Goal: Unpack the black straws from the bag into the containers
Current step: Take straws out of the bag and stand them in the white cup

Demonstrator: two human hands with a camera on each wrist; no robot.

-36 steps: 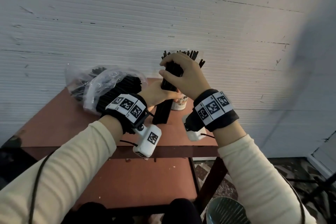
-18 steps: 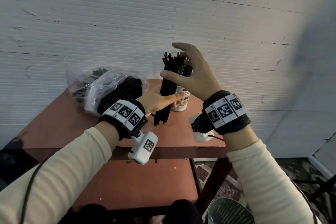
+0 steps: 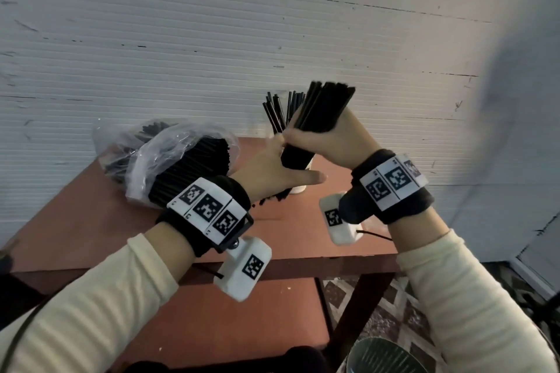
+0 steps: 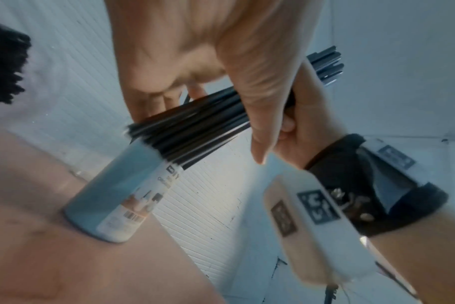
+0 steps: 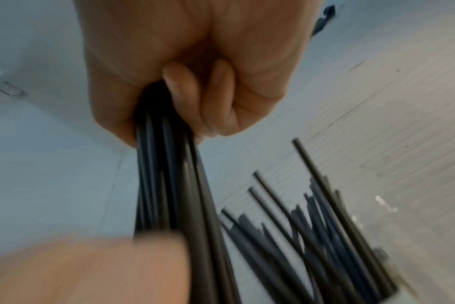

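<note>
My right hand [image 3: 330, 142] grips a thick bundle of black straws [image 3: 325, 109] round its middle, tilted with the tops to the right. The bundle's lower end hangs at the mouth of the white container [image 3: 298, 189], which holds several upright straws [image 3: 278, 112]. My left hand [image 3: 272, 169] holds the bundle's lower part, with fingers curled behind it and the thumb straight across. In the left wrist view the bundle [image 4: 195, 127] ends just above the container [image 4: 112, 195]. The right wrist view shows my fingers [image 5: 195, 98] wrapped round the straws [image 5: 169, 185]. The clear bag [image 3: 169, 160] of straws lies to the left.
A reddish table [image 3: 91, 221] stands against a white ribbed wall, with a lower shelf [image 3: 212, 312] beneath it. A few dark straw ends [image 3: 272, 197] show under my left hand by the container's base. A round metal object [image 3: 385, 357] sits on the floor at the bottom right.
My right hand went from open above the straw tips to gripping the bundle. The bundle rose off the table and moved right, up to the container's mouth. Left hand followed it up.
</note>
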